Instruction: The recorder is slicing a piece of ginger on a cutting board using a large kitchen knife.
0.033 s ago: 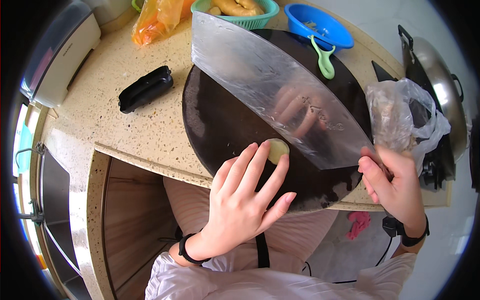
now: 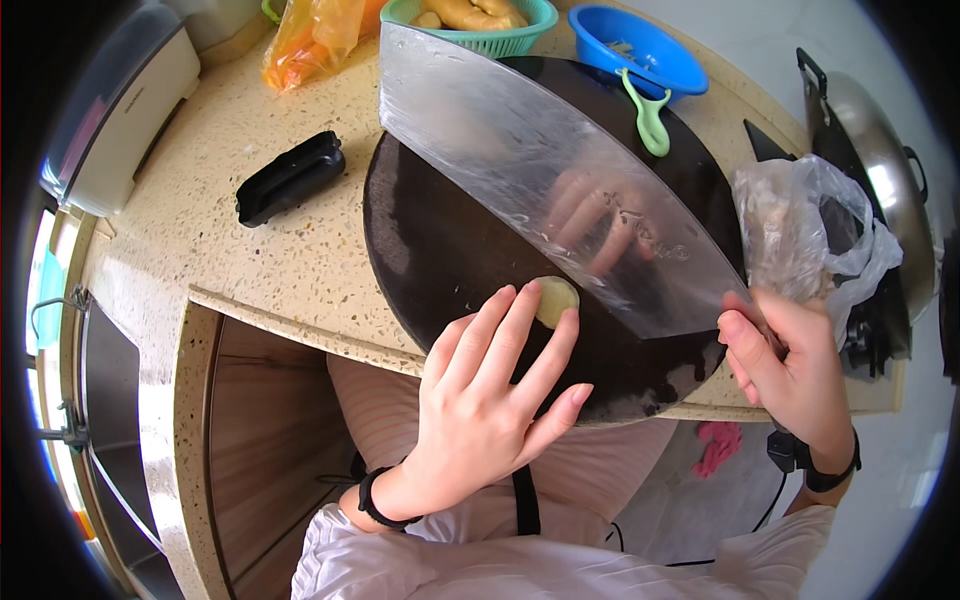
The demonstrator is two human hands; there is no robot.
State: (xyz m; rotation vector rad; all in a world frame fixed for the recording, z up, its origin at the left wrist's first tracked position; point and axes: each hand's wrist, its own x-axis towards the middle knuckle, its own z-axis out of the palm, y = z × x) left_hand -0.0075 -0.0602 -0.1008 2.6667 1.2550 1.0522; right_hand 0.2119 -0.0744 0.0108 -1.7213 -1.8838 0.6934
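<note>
Speckled beige stone countertop (image 2: 300, 270) surrounded a round, dark chopping board (image 2: 440, 220), where a pale yellow-green, rounded slice (image 2: 558, 303) lay under the spread left hand's (image 2: 480, 420) fingertips, just beside the broad, silvery metal cleaver (image 2: 470, 110) gripped by the right hand (image 2: 795, 365). Apparently a steadying step; cutting called for tucked fingertips.

Can spot writing in 2 places. Can see a row of small dark marks (image 2: 645, 232) on the big shiny knife (image 2: 500, 135), low on the right. Can see a tiny line of dark print (image 2: 135, 94) on the white box (image 2: 150, 122), far to the left. Cannot read any: too small and blurry.
</note>
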